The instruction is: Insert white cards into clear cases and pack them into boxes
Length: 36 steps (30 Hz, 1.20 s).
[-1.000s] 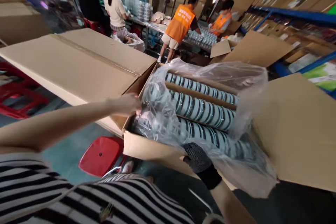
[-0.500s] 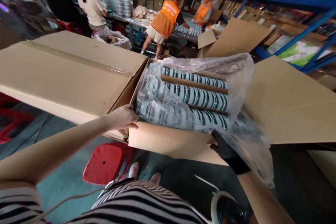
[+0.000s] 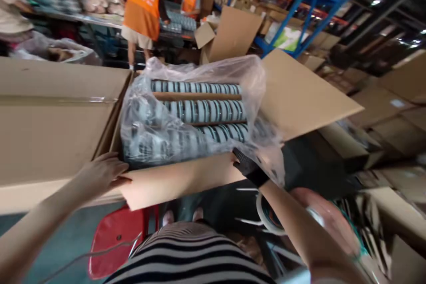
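An open cardboard box (image 3: 173,182) stands in front of me, lined with a clear plastic bag (image 3: 206,69) and packed with rows of stacked striped bowls (image 3: 203,110) split by cardboard strips. My bare left hand (image 3: 101,173) grips the box's near left corner, fingers curled over the edge. My right hand (image 3: 248,166), in a dark glove, grips the near right edge where the bag hangs over the flap. A roll of tape (image 3: 266,215) hangs on my right forearm.
A sealed carton (image 3: 49,115) sits against the box's left side. A red stool (image 3: 116,239) stands below by my feet. People in orange vests (image 3: 141,2) work at a table behind. Blue shelving (image 3: 299,0) and stacked cartons (image 3: 382,111) fill the right.
My view has swung right and the box now sits further left in it. Both hands keep their hold on the box's near corners.
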Available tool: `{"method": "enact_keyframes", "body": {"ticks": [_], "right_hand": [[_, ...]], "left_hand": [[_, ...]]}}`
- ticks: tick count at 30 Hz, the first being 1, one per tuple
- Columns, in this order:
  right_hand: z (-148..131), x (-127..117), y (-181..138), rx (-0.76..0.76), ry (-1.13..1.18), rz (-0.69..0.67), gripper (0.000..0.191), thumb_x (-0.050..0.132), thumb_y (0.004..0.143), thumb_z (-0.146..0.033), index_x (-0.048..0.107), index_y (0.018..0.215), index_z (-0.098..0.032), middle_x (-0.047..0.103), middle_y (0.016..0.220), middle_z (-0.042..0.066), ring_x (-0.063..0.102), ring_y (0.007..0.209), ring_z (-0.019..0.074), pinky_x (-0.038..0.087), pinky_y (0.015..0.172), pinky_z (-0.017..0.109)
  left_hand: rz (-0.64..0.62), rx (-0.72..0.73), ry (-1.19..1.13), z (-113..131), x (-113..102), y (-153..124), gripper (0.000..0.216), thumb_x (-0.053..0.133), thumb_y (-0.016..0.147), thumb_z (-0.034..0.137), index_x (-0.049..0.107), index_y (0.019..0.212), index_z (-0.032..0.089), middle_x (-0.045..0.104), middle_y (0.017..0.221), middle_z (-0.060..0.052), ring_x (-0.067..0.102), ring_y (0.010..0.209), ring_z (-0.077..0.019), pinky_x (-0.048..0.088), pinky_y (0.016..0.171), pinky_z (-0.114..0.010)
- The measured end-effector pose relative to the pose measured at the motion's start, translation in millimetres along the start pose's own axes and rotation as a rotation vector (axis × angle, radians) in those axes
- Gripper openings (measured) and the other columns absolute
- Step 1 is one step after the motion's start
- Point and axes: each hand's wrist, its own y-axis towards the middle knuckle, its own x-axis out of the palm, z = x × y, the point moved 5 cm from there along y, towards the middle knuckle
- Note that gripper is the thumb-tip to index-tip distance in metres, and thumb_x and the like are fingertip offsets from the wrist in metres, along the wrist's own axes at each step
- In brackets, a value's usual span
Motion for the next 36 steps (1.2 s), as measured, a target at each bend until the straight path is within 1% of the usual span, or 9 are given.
{"method": "enact_keyframes", "body": {"ticks": [3,7,9,12,17,22,27,32,36], "right_hand": [[-23.8,-27.9,-9.8,-0.026,0.035,-0.065,0.050,0.062,0.080,-0.014,0.063,0.130,-0.019,0.062,0.134,0.013,0.056,0.128,0.0298,0.044,0.111,0.045],[-57.3,-106.6,-34.2,-0.346,0.325,-0.227,0.041,0.064,0.090,-0.037,0.064,0.129,-0.022,0.071,0.119,0.008,0.066,0.113,0.0204,0.052,0.100,0.033],[-31.0,-161.9,-26.9,-0.333,0.421,-0.042,0.034,0.049,0.099,-0.040,0.067,0.121,-0.021,0.073,0.110,0.006,0.069,0.102,0.0156,0.054,0.094,0.028],[77.0,-217.9,5.5,0.090,0.078,0.484,0.041,0.047,0.098,-0.043,0.063,0.126,-0.017,0.061,0.133,0.015,0.056,0.126,0.0270,0.043,0.107,0.046],[230.7,-139.3,55.2,0.560,0.180,0.227,0.057,0.063,0.087,-0.043,0.058,0.122,0.001,0.055,0.133,0.031,0.049,0.130,0.0357,0.033,0.110,0.057],[254.3,-62.4,56.1,0.437,0.586,-0.007,0.031,0.045,0.091,-0.025,0.064,0.112,-0.013,0.071,0.113,0.010,0.066,0.104,0.0170,0.052,0.095,0.031],[275.9,-75.1,71.5,0.416,0.590,-0.157,0.044,0.057,0.082,-0.028,0.060,0.123,-0.011,0.070,0.113,0.017,0.067,0.102,0.0286,0.054,0.091,0.046],[198.0,-133.9,89.5,-0.228,-0.015,0.248,0.061,0.055,0.081,-0.013,0.049,0.142,-0.014,0.030,0.160,0.015,0.019,0.150,0.0347,0.016,0.119,0.059],[124.7,-105.8,103.0,-0.601,-0.096,0.001,0.039,0.044,0.088,-0.004,0.070,0.112,-0.020,0.048,0.150,0.007,0.025,0.149,0.0268,0.008,0.120,0.058]], "left_hand": [[0.066,-0.018,-0.028,1.8,-25.8,28.0,0.037,0.050,0.091,0.056,0.070,0.078,0.028,0.071,0.077,-0.001,0.068,0.077,-0.0257,0.051,0.069,-0.037],[0.250,0.153,-0.078,42.6,-64.9,89.6,0.040,0.043,0.093,0.056,0.072,0.098,0.030,0.074,0.100,-0.004,0.069,0.093,-0.0263,0.053,0.081,-0.039],[0.254,0.218,-0.085,72.6,-68.7,129.8,0.039,0.044,0.094,0.053,0.071,0.107,0.029,0.072,0.111,-0.004,0.067,0.103,-0.0260,0.052,0.089,-0.039],[0.221,0.224,-0.050,120.2,-54.0,191.1,0.052,0.054,0.088,0.059,0.065,0.125,0.023,0.062,0.134,-0.010,0.054,0.126,-0.0303,0.042,0.106,-0.045],[-0.116,0.260,-0.118,196.6,-5.3,250.9,0.054,0.063,0.086,0.051,0.061,0.130,0.020,0.067,0.123,-0.013,0.061,0.113,-0.0290,0.045,0.099,-0.043],[-0.178,0.156,-0.109,229.9,8.4,256.7,0.039,0.059,0.088,0.026,0.064,0.127,0.026,0.068,0.089,-0.007,0.066,0.080,-0.0221,0.050,0.071,-0.033],[-0.158,0.143,0.106,239.7,-2.6,229.6,0.060,0.044,0.087,0.004,0.054,0.141,0.029,0.065,0.083,-0.005,0.051,0.050,-0.0121,0.041,0.051,-0.027],[-0.106,0.172,0.063,279.1,-37.5,170.6,0.056,0.044,0.088,0.004,0.058,0.135,0.031,0.059,0.071,-0.002,0.052,0.053,-0.0131,0.047,0.057,-0.029],[-0.130,0.131,-0.031,288.0,-42.3,129.7,0.056,0.054,0.087,0.017,0.052,0.139,0.036,0.067,0.086,-0.004,0.057,0.056,-0.0138,0.050,0.061,-0.031]]}}
